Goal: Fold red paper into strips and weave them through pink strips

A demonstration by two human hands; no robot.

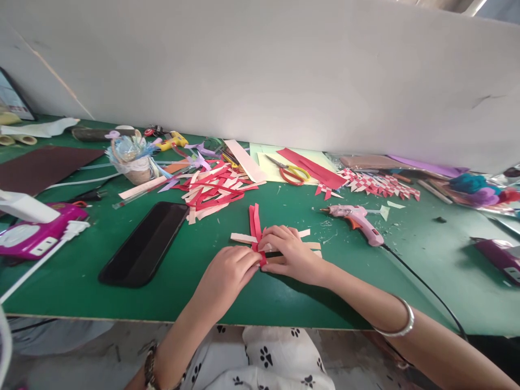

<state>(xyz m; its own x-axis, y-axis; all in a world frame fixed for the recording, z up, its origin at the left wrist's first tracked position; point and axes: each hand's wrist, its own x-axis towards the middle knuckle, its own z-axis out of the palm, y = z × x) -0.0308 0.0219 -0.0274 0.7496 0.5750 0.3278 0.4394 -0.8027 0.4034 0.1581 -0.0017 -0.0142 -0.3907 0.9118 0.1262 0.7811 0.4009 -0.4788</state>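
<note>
Red paper strips (254, 219) stand up the table away from me, crossing pale pink paper strips (242, 238) that run left to right. My left hand (235, 266) has its fingertips closed on the near end of the red strips. From the right, my right hand (290, 252) bends over the crossing, its fingers pinching the strips there; the exact grip is partly hidden under the fingers. Pale strip ends stick out to the right of that hand. A pile of loose red and pink strips (219, 187) lies just beyond.
A black phone (144, 244) lies left of my hands. On the right rests a pink glue gun (355, 216) with its cord trailing to the table edge. Scissors (290, 172) lie on paper sheets behind, beside woven red-and-white pieces (377, 183). Purple power strips (44, 230) sit leftward.
</note>
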